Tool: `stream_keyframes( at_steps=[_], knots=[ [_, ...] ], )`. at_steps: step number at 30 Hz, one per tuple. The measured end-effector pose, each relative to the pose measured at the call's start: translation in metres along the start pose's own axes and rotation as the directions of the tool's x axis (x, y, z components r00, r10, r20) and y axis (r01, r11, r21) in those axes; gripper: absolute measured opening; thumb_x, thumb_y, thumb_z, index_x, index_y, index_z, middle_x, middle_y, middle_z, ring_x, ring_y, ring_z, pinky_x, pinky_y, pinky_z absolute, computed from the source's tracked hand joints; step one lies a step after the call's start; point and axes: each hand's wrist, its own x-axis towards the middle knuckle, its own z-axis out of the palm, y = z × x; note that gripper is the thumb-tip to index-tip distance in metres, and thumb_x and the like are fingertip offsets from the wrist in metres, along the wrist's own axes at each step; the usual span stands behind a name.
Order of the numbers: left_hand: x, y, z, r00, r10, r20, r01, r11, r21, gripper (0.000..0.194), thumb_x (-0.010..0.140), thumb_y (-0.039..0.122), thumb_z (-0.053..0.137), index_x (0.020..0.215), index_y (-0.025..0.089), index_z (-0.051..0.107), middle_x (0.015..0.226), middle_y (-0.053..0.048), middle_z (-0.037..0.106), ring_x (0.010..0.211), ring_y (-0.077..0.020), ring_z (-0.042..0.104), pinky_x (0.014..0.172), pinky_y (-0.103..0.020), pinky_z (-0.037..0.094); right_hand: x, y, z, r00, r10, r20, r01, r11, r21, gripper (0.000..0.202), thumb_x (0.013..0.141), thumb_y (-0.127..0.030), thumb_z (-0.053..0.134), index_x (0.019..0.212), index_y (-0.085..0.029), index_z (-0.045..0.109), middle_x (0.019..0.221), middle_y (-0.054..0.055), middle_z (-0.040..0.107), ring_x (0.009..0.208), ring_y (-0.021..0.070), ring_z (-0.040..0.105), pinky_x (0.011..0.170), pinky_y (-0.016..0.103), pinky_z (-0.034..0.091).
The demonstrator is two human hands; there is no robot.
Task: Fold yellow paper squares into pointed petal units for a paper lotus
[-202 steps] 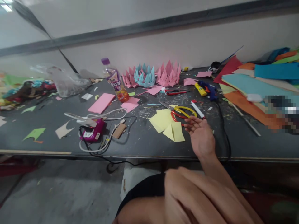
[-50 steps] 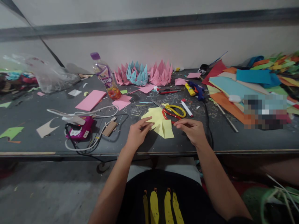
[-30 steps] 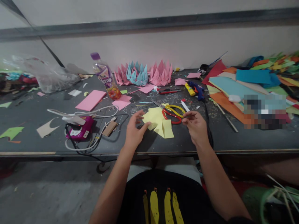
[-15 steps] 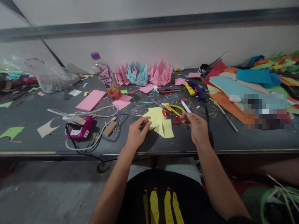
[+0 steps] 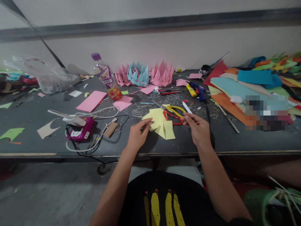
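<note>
Just beyond the near edge of the table, the left hand is at the left side of the yellow paper, fingers loosely curled and thumb close to the forefinger; whether they pinch any of it cannot be told. The right hand is to the right, thumb and forefinger drawn together beside the scissors' handles; no clear grip shows, and contact is uncertain.

Nearest of the yellow paper is a creased piece, one part raised along its fold. It overlaps the flat yellow sheets between the hands. For careful handling, the person would do best to take one layer by its edge, with light fingertips, as a broad grip could drag the overlapping sheets or flatten that fold. Steadying the lower sheets with the left fingers while the right lifts would keep them from sliding.

The scissors lie at the far right of the sheets, red handle nearer, yellow farther, blades toward the far left. Paper under them could catch if pulled, so freeing it first seems wise; the handles are the safer place to grasp.

Farther right lies a white marker. Beyond are a red cutter and a glue gun, its heat unknown, so fingers and paper should stay away from its tip. Farthest, by the wall, stand pink and blue folded-paper pieces, points easily bent by a careless reach.
</note>
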Motion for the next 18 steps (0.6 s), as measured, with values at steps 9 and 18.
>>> stream_keyframes(
  at_steps=[9, 18],
  knots=[
    [-0.002, 0.005, 0.003, 0.992, 0.095, 0.085, -0.104, 0.989, 0.102, 0.014, 0.081, 0.031, 0.062, 0.081, 0.019, 0.069, 0.079, -0.003, 0.072, 0.072, -0.0162, 0.067, 0.067, -0.025, 0.053, -0.010, -0.010, 0.004, 0.991, -0.073, -0.110, 0.084, 0.992, 0.092, 0.024, 0.062, -0.040, 0.076, 0.063, -0.019, 0.066, 0.046, -0.003, 0.060, 0.041, 0.0092, 0.051, 0.045, 0.022, 0.041],
    [-0.003, 0.010, 0.006, 0.899, 0.247, 0.361, -0.323, 0.932, 0.166, 0.024, 0.086, 0.030, 0.052, 0.070, 0.017, 0.063, 0.090, -0.005, 0.071, 0.086, -0.0186, 0.064, 0.077, -0.030, 0.050, -0.110, -0.088, 0.017, 0.853, -0.163, 0.495, 0.020, 0.960, 0.281, 0.025, 0.076, -0.050, 0.062, 0.061, -0.030, 0.067, 0.046, -0.010, 0.060, 0.039, 0.0064, 0.054, 0.043, 0.018, 0.044]
  ],
)
